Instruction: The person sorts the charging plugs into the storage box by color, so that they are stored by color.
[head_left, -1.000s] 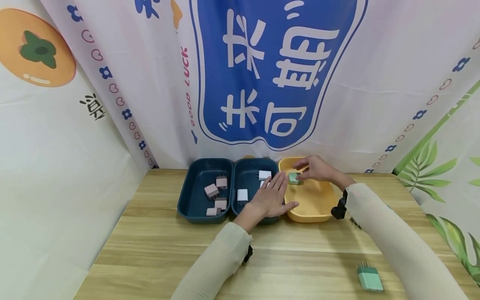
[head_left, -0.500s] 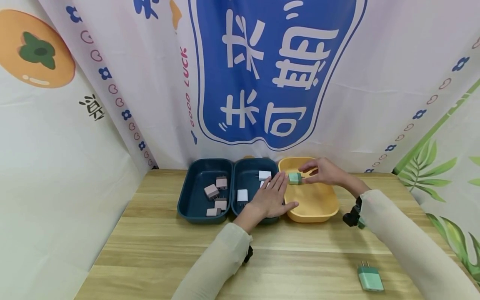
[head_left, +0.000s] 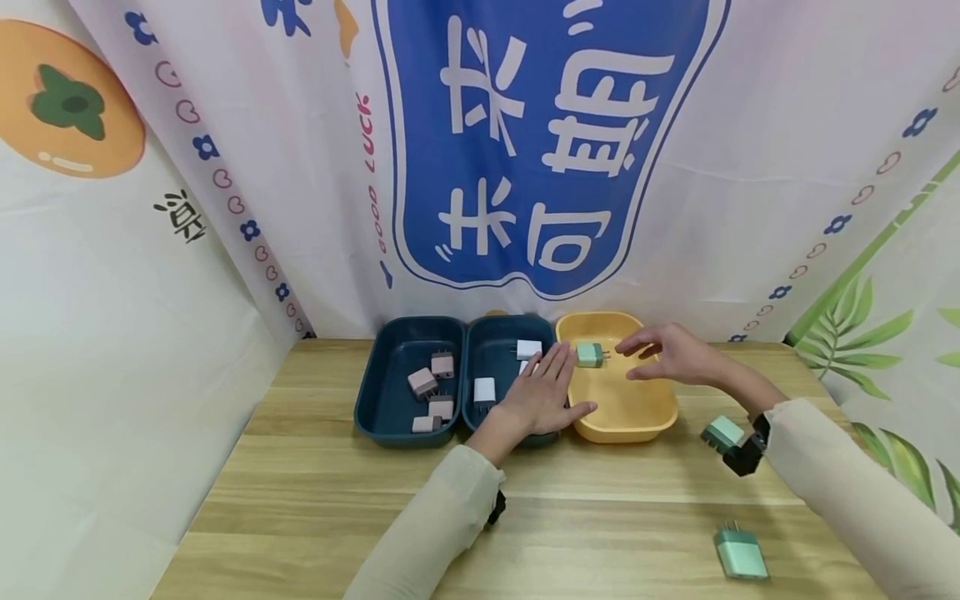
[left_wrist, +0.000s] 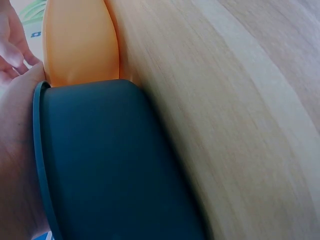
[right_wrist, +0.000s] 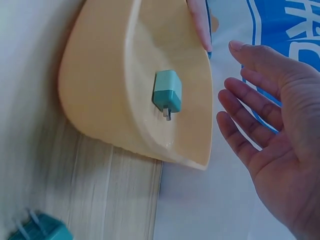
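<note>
A green plug charger (head_left: 589, 355) lies in the yellow bin (head_left: 622, 408), its prongs toward the right. Over that bin's right side hovers my right hand (head_left: 671, 357), fingers spread and holding nothing; the right wrist view shows the same hand (right_wrist: 275, 110) apart from the charger (right_wrist: 168, 91). My left hand (head_left: 542, 390) lies flat across the middle dark blue bin (head_left: 474, 333), its fingertips at the yellow bin's near rim. White plug chargers (head_left: 485, 390) sit in the middle bin, partly hidden under that hand.
The left dark blue bin (head_left: 375, 392) contains several pinkish plug chargers (head_left: 441, 365). Two more green chargers rest on the wooden table (head_left: 315, 500) at the right: one charger (head_left: 724, 433) beside my right wrist, another charger (head_left: 741, 553) nearer the front. A printed curtain (head_left: 337, 208) hangs behind the bins.
My right hand has let go of the green charger in the yellow bin and drawn back to the right, its fingers opening. The left hand stays in place.
</note>
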